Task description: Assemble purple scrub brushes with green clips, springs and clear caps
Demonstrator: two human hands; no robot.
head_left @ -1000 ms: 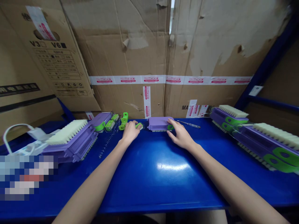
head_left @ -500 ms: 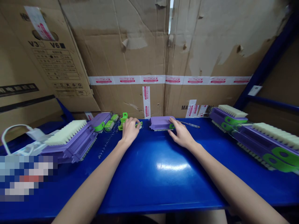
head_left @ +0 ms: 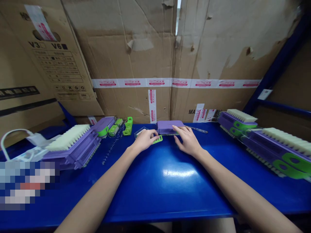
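Observation:
A purple brush body (head_left: 169, 127) lies bristles-down at the back middle of the blue table (head_left: 160, 181). My right hand (head_left: 187, 139) rests against its right front edge, fingers curled on it. My left hand (head_left: 145, 139) is closed on a small green plastic clip (head_left: 158, 140), which it holds just left of and in front of the purple body. More green clips (head_left: 128, 126) lie to the left at the back.
Purple brushes with cream bristles are stacked at the left (head_left: 73, 144) and along the right edge (head_left: 274, 142). A thin screwdriver (head_left: 198, 129) lies behind my right hand. Small springs (head_left: 114, 142) lie scattered left of centre. Cardboard boxes (head_left: 155, 58) wall off the back.
My left hand has lifted a green clip from the pile at the back and carried it right, to the purple brush body. My right hand has stayed on that body.

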